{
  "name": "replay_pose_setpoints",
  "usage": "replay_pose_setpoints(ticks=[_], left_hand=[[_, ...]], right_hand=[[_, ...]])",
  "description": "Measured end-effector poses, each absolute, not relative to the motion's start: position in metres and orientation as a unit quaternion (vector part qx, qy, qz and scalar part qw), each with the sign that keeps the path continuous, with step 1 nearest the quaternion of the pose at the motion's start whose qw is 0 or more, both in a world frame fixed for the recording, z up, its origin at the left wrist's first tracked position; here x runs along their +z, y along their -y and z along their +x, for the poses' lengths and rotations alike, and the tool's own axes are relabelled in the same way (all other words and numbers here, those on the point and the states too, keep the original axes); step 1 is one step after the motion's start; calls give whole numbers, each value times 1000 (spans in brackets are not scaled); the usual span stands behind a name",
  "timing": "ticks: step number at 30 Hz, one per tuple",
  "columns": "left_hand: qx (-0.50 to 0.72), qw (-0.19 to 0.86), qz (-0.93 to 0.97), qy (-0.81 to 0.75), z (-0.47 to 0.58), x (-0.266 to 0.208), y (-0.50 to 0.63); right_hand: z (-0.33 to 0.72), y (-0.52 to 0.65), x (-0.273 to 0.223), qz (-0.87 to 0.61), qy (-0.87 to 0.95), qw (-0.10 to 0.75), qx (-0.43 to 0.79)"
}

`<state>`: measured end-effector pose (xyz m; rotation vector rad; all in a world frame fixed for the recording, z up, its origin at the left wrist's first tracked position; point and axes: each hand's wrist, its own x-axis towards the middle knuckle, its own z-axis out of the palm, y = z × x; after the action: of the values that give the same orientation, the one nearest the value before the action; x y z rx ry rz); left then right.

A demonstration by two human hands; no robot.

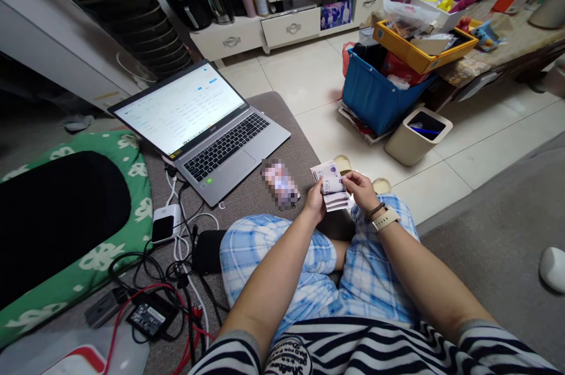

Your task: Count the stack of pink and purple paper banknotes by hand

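Observation:
My left hand (314, 202) grips a small stack of pale purple-pink banknotes (331, 185) from its left side, above my crossed legs. On the other side, the fingers of my right hand (361, 190) are closed in a pinch on the upper right edge of the notes. The stack looks folded or fanned, with several edges showing at the bottom. A phone (280, 184), its surface blurred out, lies on the grey seat (282, 122) left of my hands. Beyond it an open laptop (238, 157) displays a mostly white page.
Cables, a power adapter (152, 317) and a white device (166, 223) lie to my left beside a green cushion (95, 222). Ahead right, on the tiled floor, stand a beige bin (412, 142) and a loaded blue box (375, 92). A cluttered table (525, 48) is behind them.

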<state>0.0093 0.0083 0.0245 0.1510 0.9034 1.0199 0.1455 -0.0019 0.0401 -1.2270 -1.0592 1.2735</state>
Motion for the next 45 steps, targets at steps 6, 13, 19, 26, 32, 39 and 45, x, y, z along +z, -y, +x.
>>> replay_pose_setpoints(ticks=[6, 13, 19, 26, 32, 39, 45], left_hand=[[470, 777, 81, -410, 8, 21, -8], [467, 778, 94, -409, 8, 24, -7], [470, 765, 106, -428, 7, 27, -6], [475, 762, 111, -425, 9, 26, -4], [472, 779, 87, -404, 9, 25, -6], [477, 768, 75, -421, 11, 29, -7], [467, 765, 74, -437, 8, 32, -6]], right_hand=[[147, 3, 41, -511, 446, 511, 528], [148, 3, 36, -511, 466, 503, 518], [150, 0, 28, -562, 441, 519, 471], [151, 0, 24, -553, 458, 507, 477], [151, 1, 30, -533, 465, 516, 482], [148, 2, 36, -507, 458, 524, 509], [143, 2, 37, -506, 450, 527, 514]])
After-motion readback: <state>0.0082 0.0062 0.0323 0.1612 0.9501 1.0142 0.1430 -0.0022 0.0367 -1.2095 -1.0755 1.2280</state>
